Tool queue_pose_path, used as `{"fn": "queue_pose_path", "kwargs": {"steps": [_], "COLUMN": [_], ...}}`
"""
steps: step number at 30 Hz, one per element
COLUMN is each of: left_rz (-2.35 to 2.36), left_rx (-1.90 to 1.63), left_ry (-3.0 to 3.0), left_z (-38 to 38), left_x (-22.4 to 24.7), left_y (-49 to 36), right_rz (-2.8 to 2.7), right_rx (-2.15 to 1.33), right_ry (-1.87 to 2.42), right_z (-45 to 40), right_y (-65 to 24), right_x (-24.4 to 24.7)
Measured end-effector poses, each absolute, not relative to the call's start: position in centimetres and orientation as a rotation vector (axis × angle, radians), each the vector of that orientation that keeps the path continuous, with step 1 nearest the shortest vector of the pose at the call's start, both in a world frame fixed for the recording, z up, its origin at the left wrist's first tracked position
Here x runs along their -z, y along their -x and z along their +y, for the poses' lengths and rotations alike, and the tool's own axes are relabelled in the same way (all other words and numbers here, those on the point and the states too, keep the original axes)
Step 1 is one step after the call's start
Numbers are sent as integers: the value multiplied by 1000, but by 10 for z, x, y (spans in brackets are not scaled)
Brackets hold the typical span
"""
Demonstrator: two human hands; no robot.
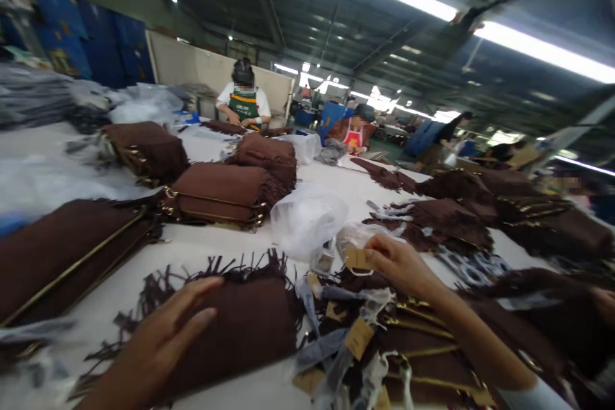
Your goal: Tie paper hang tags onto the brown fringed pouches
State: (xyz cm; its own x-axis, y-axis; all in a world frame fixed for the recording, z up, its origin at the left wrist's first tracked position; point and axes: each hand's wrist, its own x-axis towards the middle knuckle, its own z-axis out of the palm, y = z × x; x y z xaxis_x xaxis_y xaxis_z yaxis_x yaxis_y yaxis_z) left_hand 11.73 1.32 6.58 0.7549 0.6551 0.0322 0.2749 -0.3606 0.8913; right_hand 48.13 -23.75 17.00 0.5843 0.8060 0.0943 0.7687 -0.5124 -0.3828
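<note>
My left hand point(163, 336) lies flat, fingers apart, on a brown fringed suede bag point(250, 320) near the table's front edge. My right hand point(401, 262) reaches over a pile of brown bags with gold zips point(423, 352) and pinches a small tan paper tag point(356, 259) between thumb and fingers. More tan tags point(359, 337) and crumpled clear wrappers hang from that pile.
Stacks of brown fringed bags point(218, 195) cover the white table point(192, 248), with clear plastic bags point(307, 218) in the middle. More bags point(480, 205) spread at right. A person in a green apron point(244, 102) works at the far end; others stand beyond.
</note>
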Motion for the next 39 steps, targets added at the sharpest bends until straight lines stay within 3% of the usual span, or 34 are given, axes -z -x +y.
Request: {"fn": "queue_pose_path", "kwargs": {"steps": [7, 10, 19, 26, 30, 32, 36, 39], "left_rz": [270, 273, 446, 648, 737, 745, 776, 801], "left_rx": [-216, -22, 37, 13, -93, -145, -221, -253], "left_ry": [-1293, -1031, -1024, -1067, -1133, -1166, -1199, -1179], "left_z": [-41, -58, -60, -64, -64, -69, -81, -86], "left_x": [-58, -40, -14, 28, 43, 40, 36, 37], "left_y": [-185, -164, -109, -94, -90, -83, -65, -52], "right_rz": [-1428, -1429, -1279, -1414, -1653, -1672, -1420, -1323], "right_rx": [-568, -541, -676, -552, -262, -455, -1186, -1367], "right_ry": [2011, 2018, 2041, 2191, 2218, 2016, 1531, 1357], "right_z": [-188, -188, -212, -215, -197, -187, -172, -163], "right_y": [-381, -373, -375, -359, -309, -270, -203, -184], "right_x": [-171, -156, -79, -33, -23, -20, -10, -3]}}
